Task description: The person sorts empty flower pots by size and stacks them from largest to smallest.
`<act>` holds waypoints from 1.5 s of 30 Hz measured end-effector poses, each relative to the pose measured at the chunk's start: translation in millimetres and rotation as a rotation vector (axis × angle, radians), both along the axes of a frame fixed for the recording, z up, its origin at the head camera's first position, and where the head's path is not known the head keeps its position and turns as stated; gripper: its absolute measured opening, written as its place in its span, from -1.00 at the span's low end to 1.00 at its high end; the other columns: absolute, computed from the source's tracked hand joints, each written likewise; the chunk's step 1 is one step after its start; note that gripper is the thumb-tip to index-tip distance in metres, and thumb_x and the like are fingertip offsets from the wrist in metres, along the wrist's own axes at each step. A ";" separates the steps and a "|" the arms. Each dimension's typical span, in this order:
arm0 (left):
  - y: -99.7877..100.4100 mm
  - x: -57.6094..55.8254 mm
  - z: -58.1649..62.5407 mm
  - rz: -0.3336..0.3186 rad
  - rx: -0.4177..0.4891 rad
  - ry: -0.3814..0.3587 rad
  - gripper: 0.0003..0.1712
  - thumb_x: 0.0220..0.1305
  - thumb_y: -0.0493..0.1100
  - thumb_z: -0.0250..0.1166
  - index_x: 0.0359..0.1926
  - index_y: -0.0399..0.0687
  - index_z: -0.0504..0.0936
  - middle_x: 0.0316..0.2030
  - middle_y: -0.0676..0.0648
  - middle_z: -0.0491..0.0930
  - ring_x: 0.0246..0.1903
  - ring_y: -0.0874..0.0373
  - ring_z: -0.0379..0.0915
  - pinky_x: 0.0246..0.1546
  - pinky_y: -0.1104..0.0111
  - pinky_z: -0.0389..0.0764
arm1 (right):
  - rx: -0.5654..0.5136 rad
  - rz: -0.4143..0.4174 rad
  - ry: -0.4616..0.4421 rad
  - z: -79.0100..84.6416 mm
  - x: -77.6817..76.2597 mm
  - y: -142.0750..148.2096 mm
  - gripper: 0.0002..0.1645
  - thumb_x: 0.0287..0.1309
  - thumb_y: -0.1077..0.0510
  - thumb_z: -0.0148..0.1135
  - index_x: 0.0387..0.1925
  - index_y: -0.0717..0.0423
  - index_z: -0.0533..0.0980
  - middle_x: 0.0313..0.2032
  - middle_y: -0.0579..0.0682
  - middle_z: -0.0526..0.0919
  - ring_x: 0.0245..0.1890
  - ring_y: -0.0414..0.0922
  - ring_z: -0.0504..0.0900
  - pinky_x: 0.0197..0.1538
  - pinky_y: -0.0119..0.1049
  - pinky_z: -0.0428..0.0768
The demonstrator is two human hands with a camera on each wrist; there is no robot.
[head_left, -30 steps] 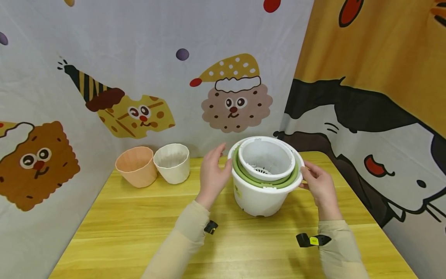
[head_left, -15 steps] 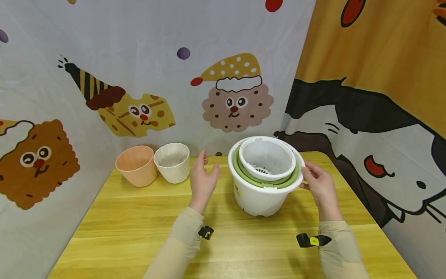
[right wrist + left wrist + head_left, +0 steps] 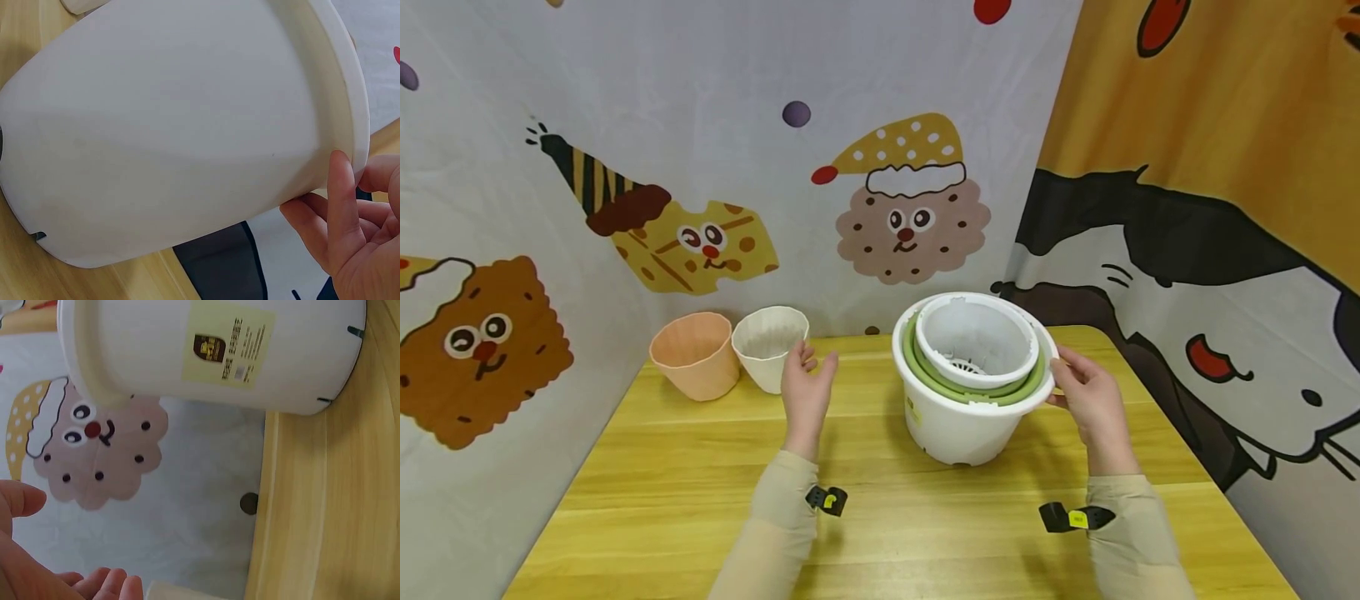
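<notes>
Our left hand (image 3: pixel 807 396) has moved from large white flowerpot (image 3: pixel 958 433) toward cream pot (image 3: pixel 760 368), fingers relaxed; our right hand (image 3: pixel 1092 408) pinches flowerpot's rim (image 3: pixel 359 112) on bench (image 3: pixel 887 533), green pot (image 3: pixel 928 380) and smaller white pot (image 3: pixel 973 333) nested inside.

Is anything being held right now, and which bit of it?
Yes: the right hand pinches the big white pot by its rim, on the person's right side. The left hand holds nothing.
</notes>
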State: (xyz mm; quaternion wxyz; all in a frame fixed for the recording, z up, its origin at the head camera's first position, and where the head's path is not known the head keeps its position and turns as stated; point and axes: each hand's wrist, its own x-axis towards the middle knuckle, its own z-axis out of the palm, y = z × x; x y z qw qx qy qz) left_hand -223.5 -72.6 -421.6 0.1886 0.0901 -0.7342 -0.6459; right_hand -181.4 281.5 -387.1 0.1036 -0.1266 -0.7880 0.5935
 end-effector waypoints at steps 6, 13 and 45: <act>-11.7 -0.7 -2.0 0.071 0.087 -0.014 -0.21 0.25 -0.12 0.34 0.37 -0.42 0.26 0.22 -0.37 0.39 0.15 -0.23 0.34 0.16 0.00 0.41 | 0.005 0.000 0.001 0.8 0.4 0.0 -0.39 0.46 0.03 0.04 0.40 0.26 0.31 0.13 0.25 0.46 -0.27 -0.37 0.54 -0.30 -0.46 0.66; -30.0 -3.8 -4.1 0.134 0.187 -0.040 -0.17 0.27 -0.10 0.31 0.41 -0.40 0.19 0.18 -0.38 0.35 0.08 -0.17 0.36 0.02 0.17 0.44 | 0.004 -0.003 -0.010 2.0 0.9 -0.9 -0.38 0.46 0.02 0.03 0.40 0.25 0.30 0.16 0.26 0.45 -0.26 -0.37 0.54 -0.29 -0.46 0.66; -89.5 -17.5 -6.8 0.201 0.374 -0.204 -0.03 0.33 0.03 0.24 0.50 -0.37 -0.04 0.44 -0.29 0.07 0.22 -0.05 0.17 -0.12 0.29 0.36 | 0.001 0.001 -0.002 0.2 0.1 -0.1 -0.39 0.47 0.05 0.01 0.40 0.29 0.29 0.15 0.26 0.45 -0.27 -0.39 0.54 -0.29 -0.46 0.66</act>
